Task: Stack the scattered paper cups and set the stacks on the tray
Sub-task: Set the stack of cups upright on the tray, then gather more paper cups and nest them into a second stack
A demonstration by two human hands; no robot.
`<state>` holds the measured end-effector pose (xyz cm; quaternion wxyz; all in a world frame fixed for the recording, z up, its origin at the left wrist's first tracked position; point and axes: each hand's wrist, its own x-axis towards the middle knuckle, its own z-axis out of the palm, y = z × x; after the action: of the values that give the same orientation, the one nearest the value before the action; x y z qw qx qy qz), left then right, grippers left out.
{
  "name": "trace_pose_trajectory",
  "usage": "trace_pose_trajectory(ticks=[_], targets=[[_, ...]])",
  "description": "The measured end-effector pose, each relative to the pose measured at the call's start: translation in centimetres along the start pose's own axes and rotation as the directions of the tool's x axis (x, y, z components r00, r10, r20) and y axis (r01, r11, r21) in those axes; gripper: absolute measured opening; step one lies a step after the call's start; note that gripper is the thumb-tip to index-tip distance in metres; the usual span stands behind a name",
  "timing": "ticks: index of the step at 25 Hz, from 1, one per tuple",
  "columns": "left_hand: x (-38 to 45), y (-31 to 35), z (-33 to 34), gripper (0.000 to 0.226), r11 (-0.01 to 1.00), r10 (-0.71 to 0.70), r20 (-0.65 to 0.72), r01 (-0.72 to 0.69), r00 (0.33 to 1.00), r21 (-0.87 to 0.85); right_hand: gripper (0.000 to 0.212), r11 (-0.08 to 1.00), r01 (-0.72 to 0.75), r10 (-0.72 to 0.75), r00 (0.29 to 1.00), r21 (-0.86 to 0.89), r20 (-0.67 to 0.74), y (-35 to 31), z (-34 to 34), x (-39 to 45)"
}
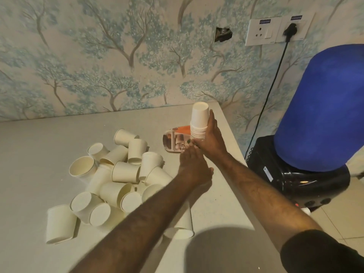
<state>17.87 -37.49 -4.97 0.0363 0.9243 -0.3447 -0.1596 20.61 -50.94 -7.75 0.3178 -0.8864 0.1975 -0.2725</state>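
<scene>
An upside-down stack of white paper cups (199, 121) stands over the far right part of a small shiny tray (173, 139) with a printed picture. My right hand (211, 138) is wrapped around the stack's lower part from the right. My left hand (194, 168) rests palm down on the table just in front of the tray, its fingers reaching the tray's near edge; it holds nothing that I can see. Several loose white paper cups (118, 174) lie scattered in a heap to the left, most on their sides. One more cup (182, 223) stands upside down under my left forearm.
The grey table (39, 154) meets a wall with tree-pattern wallpaper at the back, and its right edge runs close to the tray. Beyond that edge stands a black water dispenser (295, 180) with a blue bottle (323, 111), plugged into a wall socket (289, 30).
</scene>
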Motion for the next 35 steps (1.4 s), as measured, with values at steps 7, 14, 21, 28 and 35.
trace_pose_trajectory(ticks=[7,14,21,28,35], targets=[[-2.4,3.9,1.8,0.080,0.995,-0.102,0.000,0.102,0.995,0.001,0.137,0.995,-0.073,0.067,0.995,0.074,0.070,0.4,-1.0,-0.6],[-1.3,-0.6,-0.2,0.079,0.993,-0.073,-0.201,0.089,0.977,0.075,0.089,0.971,0.048,-0.038,0.998,-0.232,0.050,1.6,-1.8,-4.5],[-2.2,-5.6,-3.2,0.074,0.997,0.077,-0.336,-0.062,0.939,0.055,0.079,0.883,0.094,-0.077,0.995,-0.461,0.056,-0.9,-2.8,-8.8],[-7.4,-6.9,-4.6,0.070,0.994,0.112,-0.349,-0.111,0.930,0.023,0.079,0.833,0.044,-0.029,0.999,-0.551,0.036,-5.6,-3.9,-12.9],[-14.0,-9.3,-5.3,0.067,0.986,0.165,-0.391,-0.153,0.906,0.063,0.081,0.869,0.016,0.000,0.999,-0.494,0.033,-11.1,-4.1,-17.5]])
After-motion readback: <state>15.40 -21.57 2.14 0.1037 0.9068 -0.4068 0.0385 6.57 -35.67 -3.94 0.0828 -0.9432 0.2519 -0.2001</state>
